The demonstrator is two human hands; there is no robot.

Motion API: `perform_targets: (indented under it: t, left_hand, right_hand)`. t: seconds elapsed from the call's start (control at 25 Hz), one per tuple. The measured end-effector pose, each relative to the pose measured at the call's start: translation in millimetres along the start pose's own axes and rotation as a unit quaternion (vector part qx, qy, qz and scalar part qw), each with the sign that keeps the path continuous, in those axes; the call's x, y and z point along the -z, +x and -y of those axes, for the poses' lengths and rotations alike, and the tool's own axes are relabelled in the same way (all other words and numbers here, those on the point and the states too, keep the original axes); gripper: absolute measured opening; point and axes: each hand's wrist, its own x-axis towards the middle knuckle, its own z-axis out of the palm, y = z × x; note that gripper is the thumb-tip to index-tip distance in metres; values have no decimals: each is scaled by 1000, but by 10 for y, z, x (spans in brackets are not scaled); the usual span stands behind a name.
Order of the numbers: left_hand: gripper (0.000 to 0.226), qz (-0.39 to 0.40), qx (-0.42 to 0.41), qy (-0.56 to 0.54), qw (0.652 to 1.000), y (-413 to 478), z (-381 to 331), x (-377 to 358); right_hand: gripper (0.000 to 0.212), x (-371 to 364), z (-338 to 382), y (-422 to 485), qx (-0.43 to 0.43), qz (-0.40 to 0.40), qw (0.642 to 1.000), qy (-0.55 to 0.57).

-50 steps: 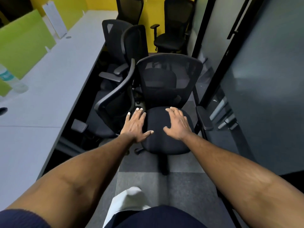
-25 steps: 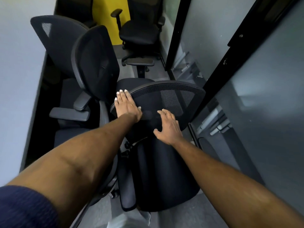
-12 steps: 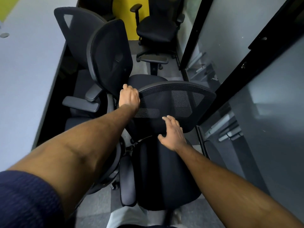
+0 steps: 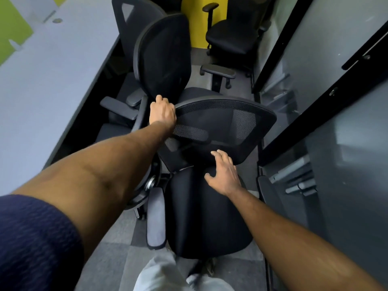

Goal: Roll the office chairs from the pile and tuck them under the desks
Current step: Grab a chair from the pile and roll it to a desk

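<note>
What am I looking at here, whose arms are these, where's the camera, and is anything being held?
No machine here: a person wears one camera on the head, looking down, so both arms are their own. The left hand grips the top corner of the mesh back of the nearest chair. The right hand is spread open low by that back and holds nothing. More black chairs crowd behind it in a narrow aisle, between a long grey desk on the left and a glass partition on the right.

Gray carpet-tile floor [image 4: 121,255] w/ black office chairs [image 4: 210,223] crowded beside desk [image 4: 42,91].
</note>
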Motion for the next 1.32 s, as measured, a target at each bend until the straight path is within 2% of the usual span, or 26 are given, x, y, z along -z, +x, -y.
perform_targets:
  t: [0.2,0.4,0.52,0.68,0.84,1.0,1.2,1.32]
  left_hand:
    - [29,5,31,-32,999,-42,-57,35]
    - [31,-11,9,-45,999,-117,-23,26]
    - [32,-10,-20,-52,998,-175,47,2]
    - [36,17,-37,-84,996,-390,227,-147]
    - [36,29,-23,-148,988,-645,387,-228]
    - [38,29,-53,-98,993,-1048,436,-274]
    - [35,20,-20,-89,996,-1591,293,-167]
    - [33,47,26,-143,988,-1977,181,-48]
  right_hand:
    - [83,-142,-269,-320,-1,33,999,8]
    - [83,-72,-374,-491,-41,25,999,-3]
    - [82,-71,-240,-452,-60,3,998,0]
    - [82,-220,136,-442,-40,1,999,9]
    - [82,-380,428,-518,-31,-4,999,18]
    - [82,-439,541,-649,0,6,1000,11]
    - [81,-424,493,-844,6,1,1000,11]
    - [82,-444,423,-1108,33,28,999,5]
